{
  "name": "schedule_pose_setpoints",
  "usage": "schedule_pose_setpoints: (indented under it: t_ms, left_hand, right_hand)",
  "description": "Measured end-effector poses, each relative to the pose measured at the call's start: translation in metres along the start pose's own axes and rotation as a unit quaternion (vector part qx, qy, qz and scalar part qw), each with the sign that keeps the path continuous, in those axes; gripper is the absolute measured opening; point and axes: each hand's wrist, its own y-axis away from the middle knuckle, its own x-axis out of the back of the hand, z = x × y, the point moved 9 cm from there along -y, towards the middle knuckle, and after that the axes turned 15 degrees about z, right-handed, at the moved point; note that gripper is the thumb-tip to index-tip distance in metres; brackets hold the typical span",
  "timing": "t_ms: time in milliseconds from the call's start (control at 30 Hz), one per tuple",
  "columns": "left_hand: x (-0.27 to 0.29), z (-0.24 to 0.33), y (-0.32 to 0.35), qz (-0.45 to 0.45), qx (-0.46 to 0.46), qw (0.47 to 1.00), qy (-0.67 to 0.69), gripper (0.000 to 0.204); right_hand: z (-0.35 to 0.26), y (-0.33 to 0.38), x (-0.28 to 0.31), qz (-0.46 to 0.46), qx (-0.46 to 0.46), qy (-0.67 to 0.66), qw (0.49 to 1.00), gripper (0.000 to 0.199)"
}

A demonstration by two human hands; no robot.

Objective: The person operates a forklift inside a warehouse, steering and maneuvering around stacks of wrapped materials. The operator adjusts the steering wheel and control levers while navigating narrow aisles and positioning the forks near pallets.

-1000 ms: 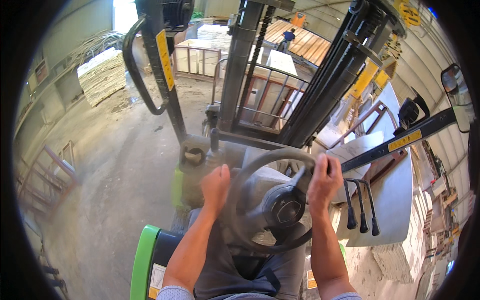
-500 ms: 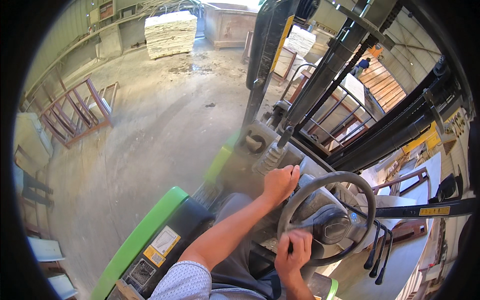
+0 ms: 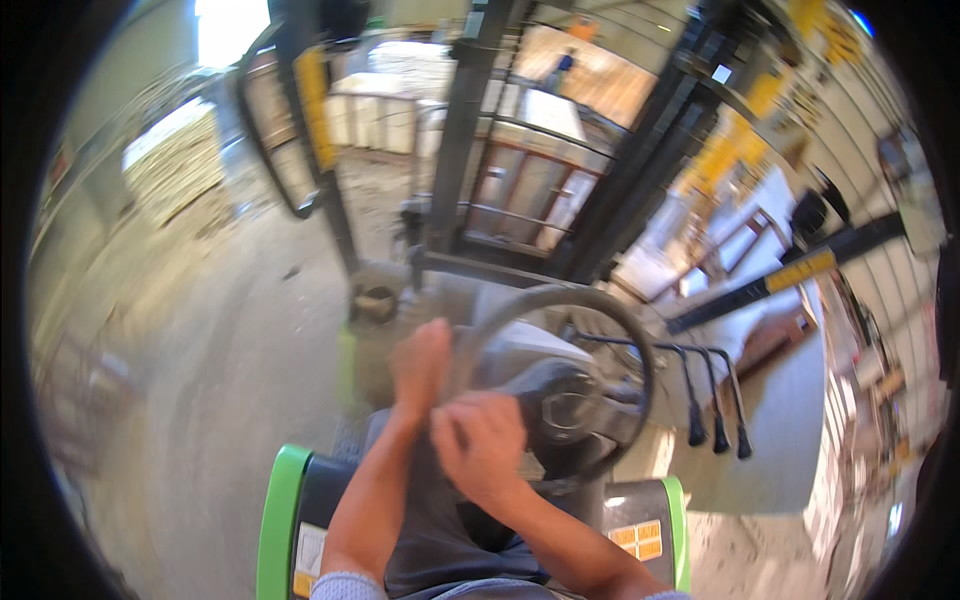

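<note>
A dark steering wheel (image 3: 567,410) stands before me in the cab of a forklift. My right hand (image 3: 480,442) is at the left of its rim, with curled fingers closed round a dark knob that they mostly hide. Just beyond it, my left hand (image 3: 420,368) makes a blurred fist beside the wheel, near the dusty dashboard (image 3: 470,290). What the left fingers grip, if anything, is hidden. Several black-knobbed control levers (image 3: 718,432) stick out to the right of the wheel, with neither hand on them.
Ahead rises the black mast (image 3: 465,130), with a railed frame beyond it. Pale stacked slabs (image 3: 180,160) stand at the far left. A large flat panel (image 3: 760,455) lies to the right. Far off, a person (image 3: 562,68) in dark blue stands near orange-brown boards.
My view has swung right, so the wheel and mast sit further left and the picture is blurred. My right hand has moved up round the rim, closer to the left hand.
</note>
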Motion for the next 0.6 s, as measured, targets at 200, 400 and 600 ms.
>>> schedule_pose_setpoints:
  t_ms: [200, 400, 600]
  left_hand:
    - [-0.03, -0.04, 0.005, 0.001, 0.191, 0.976, 0.107, 0.052]
    - [-0.047, -0.051, 0.009, 0.004, 0.19, 0.978, 0.091, 0.051]
    - [-0.054, -0.041, 0.009, 0.008, 0.18, 0.981, 0.07, 0.049]
  right_hand:
    - [0.025, -0.019, 0.002, 0.046, -0.024, -0.035, 0.998, 0.018]
    - [0.037, -0.01, 0.005, 0.041, -0.032, -0.044, 0.998, 0.017]
    - [0.052, -0.005, 0.007, 0.03, -0.032, -0.05, 0.998, 0.016]
